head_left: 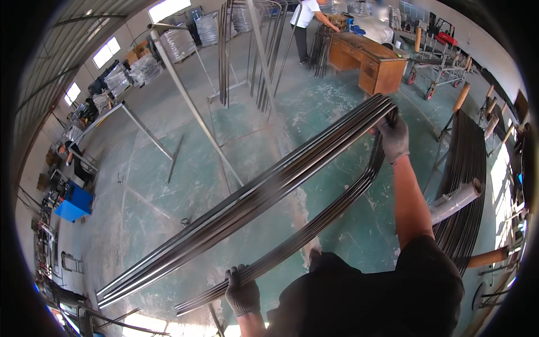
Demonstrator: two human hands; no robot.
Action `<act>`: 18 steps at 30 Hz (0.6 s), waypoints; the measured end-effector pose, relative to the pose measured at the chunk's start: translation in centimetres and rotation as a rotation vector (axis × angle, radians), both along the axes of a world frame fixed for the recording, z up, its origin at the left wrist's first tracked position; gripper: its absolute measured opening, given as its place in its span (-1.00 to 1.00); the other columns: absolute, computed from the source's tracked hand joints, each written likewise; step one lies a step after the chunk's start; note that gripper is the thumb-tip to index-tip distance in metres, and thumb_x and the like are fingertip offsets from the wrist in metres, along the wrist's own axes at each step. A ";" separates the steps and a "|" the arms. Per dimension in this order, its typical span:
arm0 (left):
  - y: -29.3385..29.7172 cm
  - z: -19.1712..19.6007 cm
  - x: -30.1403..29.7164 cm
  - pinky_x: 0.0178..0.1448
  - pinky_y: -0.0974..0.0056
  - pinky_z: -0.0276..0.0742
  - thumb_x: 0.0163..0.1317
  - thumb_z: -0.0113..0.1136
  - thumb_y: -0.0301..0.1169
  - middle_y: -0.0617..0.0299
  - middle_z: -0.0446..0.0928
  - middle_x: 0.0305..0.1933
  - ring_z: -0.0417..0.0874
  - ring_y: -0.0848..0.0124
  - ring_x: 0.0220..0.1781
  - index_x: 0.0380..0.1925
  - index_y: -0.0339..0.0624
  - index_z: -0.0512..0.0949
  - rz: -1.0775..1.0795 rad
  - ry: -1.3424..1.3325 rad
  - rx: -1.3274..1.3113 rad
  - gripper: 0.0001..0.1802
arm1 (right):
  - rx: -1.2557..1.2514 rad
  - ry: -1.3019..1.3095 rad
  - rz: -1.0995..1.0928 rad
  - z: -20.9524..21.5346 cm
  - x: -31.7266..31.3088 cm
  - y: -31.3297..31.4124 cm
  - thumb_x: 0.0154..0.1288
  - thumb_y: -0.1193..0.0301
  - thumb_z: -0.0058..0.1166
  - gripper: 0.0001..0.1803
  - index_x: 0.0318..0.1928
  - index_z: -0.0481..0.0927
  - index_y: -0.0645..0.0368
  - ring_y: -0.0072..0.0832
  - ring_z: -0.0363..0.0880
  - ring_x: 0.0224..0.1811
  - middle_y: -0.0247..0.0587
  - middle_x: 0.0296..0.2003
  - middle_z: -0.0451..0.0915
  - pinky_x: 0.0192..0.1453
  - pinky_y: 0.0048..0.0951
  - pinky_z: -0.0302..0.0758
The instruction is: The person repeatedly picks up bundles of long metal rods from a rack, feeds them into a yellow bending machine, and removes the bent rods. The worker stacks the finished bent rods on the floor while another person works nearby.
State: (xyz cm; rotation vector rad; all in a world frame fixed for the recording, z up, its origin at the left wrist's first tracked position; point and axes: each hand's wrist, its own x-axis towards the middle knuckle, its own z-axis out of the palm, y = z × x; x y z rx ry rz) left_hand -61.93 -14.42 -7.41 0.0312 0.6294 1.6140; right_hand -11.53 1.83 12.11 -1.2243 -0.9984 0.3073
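A bundle of several dark metal tubes (264, 188), bent into a long U shape, is held up in front of me and slants from lower left to upper right. My right hand (395, 137), in a grey glove, is closed around the bundle at its bent end. Near the free ends of the lower legs, my left hand (242, 293), gloved too, grips the tubes from below with its fingers wrapped round them. Both free ends point to the lower left. Part of the bend is hidden behind my right hand.
Tall bent tubes hang on a metal rack (188, 101) ahead. At right, many dark tubes (461, 168) rest by a plastic-wrapped roll (457, 202) and padded posts. A wooden desk (368, 59) and a person (307, 22) are farther back. Another person (73, 160) is at far left near a blue box (74, 201).
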 end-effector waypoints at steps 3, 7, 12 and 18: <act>7.7 2.3 6.6 0.36 0.08 0.52 0.46 0.22 -0.51 0.18 0.64 -0.08 0.64 0.19 0.08 -0.17 -0.18 0.54 -0.085 -0.019 0.002 -0.96 | -0.037 -0.193 -0.168 2.8 7.8 1.8 0.56 0.21 0.16 -0.66 -0.25 0.65 0.25 -0.59 0.59 -0.46 -0.35 -0.48 0.64 -0.31 -0.46 0.50; 17.0 3.5 13.3 0.30 0.12 0.54 0.51 0.15 -0.47 0.13 0.63 -0.06 0.66 0.18 0.09 -0.13 -0.27 0.60 -0.264 0.418 0.127 -0.90 | -0.022 -0.166 -0.309 8.0 15.6 3.5 0.57 0.15 0.15 -0.65 -0.18 0.68 0.22 -0.60 0.56 -0.44 -0.36 -0.44 0.66 -0.29 -0.49 0.46; 29.3 7.1 20.6 0.49 -0.04 0.45 0.54 0.13 -0.41 0.14 0.60 0.00 0.58 0.12 0.26 -0.04 -0.27 0.52 -0.454 -0.096 0.145 -0.85 | -0.044 -0.279 -0.559 14.6 20.4 5.1 0.53 0.01 0.16 -0.56 -0.23 0.73 0.14 -0.63 0.56 -0.34 -0.44 -0.43 0.65 -0.14 -0.52 0.44; 44.0 8.6 28.6 0.48 -0.07 0.48 0.55 0.09 -0.44 0.12 0.61 0.01 0.59 0.09 0.26 0.02 -0.27 0.50 -0.616 0.287 0.520 -0.83 | 0.027 -0.393 -0.696 22.7 25.8 7.4 0.51 -0.04 0.16 -0.47 0.11 0.75 0.17 -0.65 0.64 -0.22 -0.42 -0.27 0.72 0.03 -0.58 0.50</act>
